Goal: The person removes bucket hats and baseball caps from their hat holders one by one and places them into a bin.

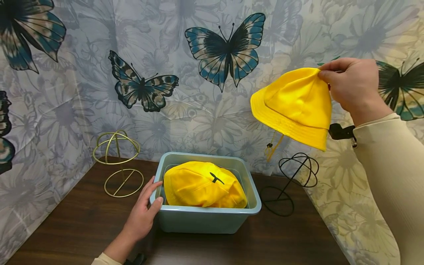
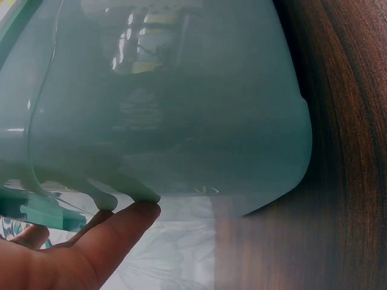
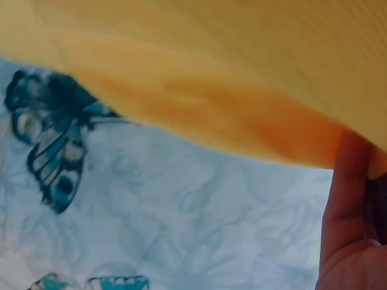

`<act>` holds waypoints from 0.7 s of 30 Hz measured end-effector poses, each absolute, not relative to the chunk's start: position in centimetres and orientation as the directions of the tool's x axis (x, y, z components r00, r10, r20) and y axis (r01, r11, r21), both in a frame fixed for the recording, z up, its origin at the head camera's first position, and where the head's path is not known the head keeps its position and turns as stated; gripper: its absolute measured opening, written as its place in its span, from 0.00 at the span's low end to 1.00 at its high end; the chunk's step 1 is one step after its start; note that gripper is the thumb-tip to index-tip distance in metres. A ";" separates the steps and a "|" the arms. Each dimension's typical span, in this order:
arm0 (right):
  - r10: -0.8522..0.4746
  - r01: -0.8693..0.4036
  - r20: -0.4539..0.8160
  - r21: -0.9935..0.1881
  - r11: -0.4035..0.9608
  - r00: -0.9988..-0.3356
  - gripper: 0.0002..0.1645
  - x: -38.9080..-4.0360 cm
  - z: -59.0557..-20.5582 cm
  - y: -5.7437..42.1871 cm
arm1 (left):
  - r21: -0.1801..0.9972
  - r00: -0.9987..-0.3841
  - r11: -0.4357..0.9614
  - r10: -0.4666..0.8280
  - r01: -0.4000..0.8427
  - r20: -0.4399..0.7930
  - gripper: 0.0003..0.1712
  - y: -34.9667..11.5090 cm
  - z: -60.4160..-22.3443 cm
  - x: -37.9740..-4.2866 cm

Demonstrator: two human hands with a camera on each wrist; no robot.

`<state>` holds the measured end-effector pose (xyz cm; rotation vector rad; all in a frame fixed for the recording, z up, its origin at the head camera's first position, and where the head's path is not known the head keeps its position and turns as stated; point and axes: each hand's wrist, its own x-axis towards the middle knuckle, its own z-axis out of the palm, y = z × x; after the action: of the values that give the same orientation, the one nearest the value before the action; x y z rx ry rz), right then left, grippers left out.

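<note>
By the top of its crown, a yellow bucket hat (image 1: pixel 294 106) hangs pinched between the thumb and fingers of my right hand (image 1: pixel 351 82), raised at the right. Cords with a small black toggle dangle from the hat. In the right wrist view the hat (image 3: pixel 199 96) fills the upper part. My left hand (image 1: pixel 142 211) holds the left rim of a grey-blue plastic bin (image 1: pixel 205 221), with fingers (image 2: pixel 130 226) against its outer wall in the left wrist view. Inside the bin lies more yellow hat fabric (image 1: pixel 195 184) with a small dark stem-like piece.
A gold wire hat stand (image 1: pixel 116 162) stands on the dark wooden table (image 1: pixel 82 221) left of the bin. A black wire hat stand (image 1: pixel 291 180) is at the right, below the raised hat. Behind hangs a butterfly-printed cloth (image 1: pixel 212 125).
</note>
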<state>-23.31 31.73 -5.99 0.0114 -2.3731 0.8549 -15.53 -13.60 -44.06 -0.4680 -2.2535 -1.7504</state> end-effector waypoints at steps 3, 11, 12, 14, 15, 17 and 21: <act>0.170 -0.276 0.582 -0.597 0.753 -0.795 0.21 -22.7 -5.6 30.8 | 0.891 -0.922 0.236 0.097 0.387 0.375 0.26 -13.6 -44.1 -15.5; 0.009 -0.411 0.678 -0.457 0.789 -0.735 0.17 -21.8 -6.0 27.2 | 0.891 -0.920 0.228 0.097 0.392 0.379 0.26 -13.6 -43.8 -15.4; -0.008 -0.427 0.689 -0.440 0.790 -0.725 0.16 -21.6 -6.0 26.7 | 0.891 -0.919 0.229 0.097 0.393 0.381 0.26 -13.6 -43.8 -15.4; -0.032 -0.453 0.705 -0.421 0.786 -0.709 0.16 -21.3 -6.1 25.9 | 0.891 -0.920 0.230 0.098 0.392 0.380 0.26 -13.6 -43.9 -15.4; -0.043 -0.469 0.712 -0.415 0.780 -0.701 0.15 -21.1 -6.1 25.5 | 0.892 -0.921 0.230 0.097 0.389 0.377 0.26 -13.6 -43.9 -15.4; -0.061 -0.497 0.727 -0.403 0.769 -0.684 0.15 -20.8 -6.0 24.8 | 0.893 -0.922 0.230 0.098 0.387 0.374 0.26 -13.6 -44.0 -15.5; -0.093 -0.521 0.736 -0.378 0.765 -0.671 0.14 -20.6 -6.1 23.7 | 0.889 -0.917 0.225 0.099 0.400 0.387 0.26 -13.7 -44.1 -15.4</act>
<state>-20.61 23.72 -6.11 0.4560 -2.2268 0.7541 -15.44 -13.65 -44.07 -0.4710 -2.2509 -1.7520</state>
